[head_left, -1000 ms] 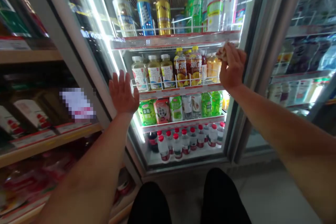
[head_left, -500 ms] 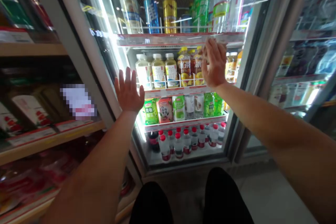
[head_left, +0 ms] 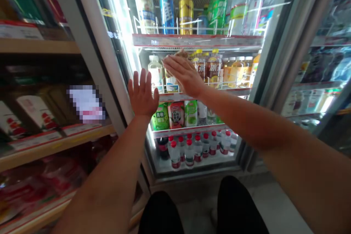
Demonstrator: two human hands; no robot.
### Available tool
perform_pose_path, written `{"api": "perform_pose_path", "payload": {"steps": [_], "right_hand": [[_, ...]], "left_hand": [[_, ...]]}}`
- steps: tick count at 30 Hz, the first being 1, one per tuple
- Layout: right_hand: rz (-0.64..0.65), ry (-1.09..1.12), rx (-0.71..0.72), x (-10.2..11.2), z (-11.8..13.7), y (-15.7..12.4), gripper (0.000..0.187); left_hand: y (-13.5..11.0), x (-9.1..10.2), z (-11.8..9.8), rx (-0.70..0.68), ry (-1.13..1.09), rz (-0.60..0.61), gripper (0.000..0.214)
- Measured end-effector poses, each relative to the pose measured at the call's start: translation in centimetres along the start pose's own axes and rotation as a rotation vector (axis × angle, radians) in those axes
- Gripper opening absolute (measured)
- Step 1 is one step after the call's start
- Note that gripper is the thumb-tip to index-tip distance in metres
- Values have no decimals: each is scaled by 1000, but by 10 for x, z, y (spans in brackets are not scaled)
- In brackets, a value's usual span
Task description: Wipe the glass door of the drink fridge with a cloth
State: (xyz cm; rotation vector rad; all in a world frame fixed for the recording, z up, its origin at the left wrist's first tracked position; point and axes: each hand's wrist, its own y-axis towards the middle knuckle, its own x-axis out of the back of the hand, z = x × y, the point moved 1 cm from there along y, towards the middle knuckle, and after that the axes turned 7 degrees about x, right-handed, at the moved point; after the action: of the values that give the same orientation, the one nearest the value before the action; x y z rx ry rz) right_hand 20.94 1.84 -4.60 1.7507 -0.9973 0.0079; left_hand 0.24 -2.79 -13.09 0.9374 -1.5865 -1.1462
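Note:
My left hand (head_left: 143, 97) is raised with its fingers spread, lying flat against the glass door (head_left: 236, 155) near its left frame. It holds nothing. Across the upper middle of the pane reaches my right hand (head_left: 185, 75), its fingers pressing a crumpled brownish cloth (head_left: 182, 54) to the glass. Only the cloth's top edge shows; the palm hides the rest. Behind the right hand stand yellow-capped tea bottles (head_left: 214, 64) and a white-capped bottle (head_left: 155, 71), partly covered. Green and pink drink cartons (head_left: 176, 114) sit on the shelf below.
Tall cans (head_left: 186, 14) and green bottles (head_left: 220, 5) fill the top shelf. Red-capped water bottles (head_left: 189, 152) stand at the bottom. To the left are wooden shelves (head_left: 55, 140) of bottles; a metal door frame (head_left: 287, 44) rises on the right. My knees (head_left: 161, 212) are close below.
My right hand has swept left across the glass with the cloth, from the right side towards my left hand. The left hand stays in place on the door; the view has shifted slightly.

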Motion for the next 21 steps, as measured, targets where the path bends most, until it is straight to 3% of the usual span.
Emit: {"api": "perform_pose_path", "payload": {"steps": [3, 7, 11, 14, 18, 21], "right_hand": [[67, 13, 24, 3, 3, 27, 54], [-53, -59, -88, 3, -1, 56, 55], [-10, -25, -26, -1, 9, 52, 54], [69, -39, 78, 11, 3, 54, 50], [-80, -187, -17, 28, -22, 51, 47], [-175, -210, -62, 23, -27, 24, 49]], "left_hand": [[0, 0, 1, -8, 21, -4, 63], [-1, -2, 2, -49, 49, -16, 61], [-2, -3, 4, -109, 82, -65, 61], [-2, -3, 5, -101, 66, -72, 60], [-1, -2, 4, -79, 46, -51, 61], [-1, -2, 4, -55, 20, -38, 62]]}}
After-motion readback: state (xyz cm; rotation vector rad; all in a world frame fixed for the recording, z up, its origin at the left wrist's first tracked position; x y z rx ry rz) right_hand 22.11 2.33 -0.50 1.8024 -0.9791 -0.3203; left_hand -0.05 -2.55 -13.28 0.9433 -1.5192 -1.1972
